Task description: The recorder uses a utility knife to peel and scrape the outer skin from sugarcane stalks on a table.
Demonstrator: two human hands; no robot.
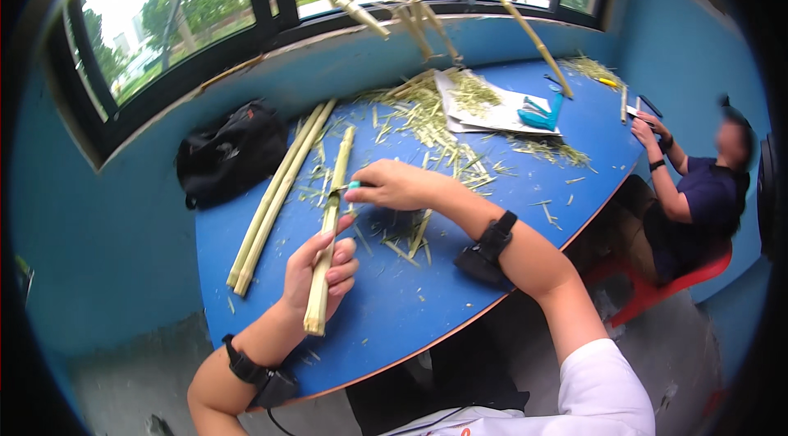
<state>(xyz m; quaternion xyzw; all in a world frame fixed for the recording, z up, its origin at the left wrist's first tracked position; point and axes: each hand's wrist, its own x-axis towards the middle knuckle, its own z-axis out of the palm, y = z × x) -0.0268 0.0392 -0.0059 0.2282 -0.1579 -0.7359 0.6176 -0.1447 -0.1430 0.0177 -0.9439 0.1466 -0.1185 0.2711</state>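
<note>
My left hand (pixel 299 273) is closed around a long pale green stalk (pixel 317 305). The stalk slants up and away from me over the blue table, its cut lower end towards me. In my right hand (pixel 402 185), the fingers pinch a small teal-handled tool (pixel 354 185). Its thin end meets the stalk at a darker green ring, above the left hand; the fingers hide most of the tool. Two longer stalks (pixel 277 198) lie side by side on the table to the left.
Green shavings (pixel 435 128) litter the blue table (pixel 386 288). A black bag (pixel 232 150) sits at its left edge. White papers (pixel 460 112) and a teal packet (pixel 538 114) lie at the back. One pole (pixel 529 38) leans towards the window. At right, a seated person (pixel 698 190) handles a stalk piece.
</note>
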